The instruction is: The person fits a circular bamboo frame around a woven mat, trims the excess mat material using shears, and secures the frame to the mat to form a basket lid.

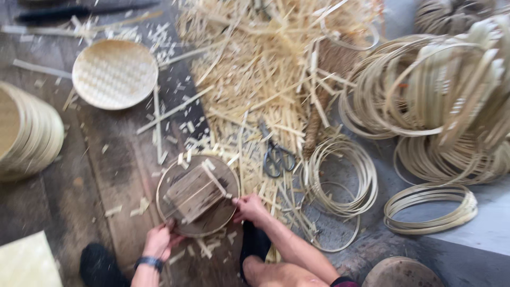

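Nearest the lens, a bare knee [276,273] and dark shoes at the bottom edge. Just above, left hand [159,240] curled closed on the near rim of a bamboo hoop [197,194], right hand [249,208] pinched shut on its right rim. Hoop flat on the plank floor [106,165], ringed around a wooden block [194,192] (long axis slanting up-right). Beyond, scissors [277,157], split strips [255,69], coiled hoops [430,210], woven tray [115,73].
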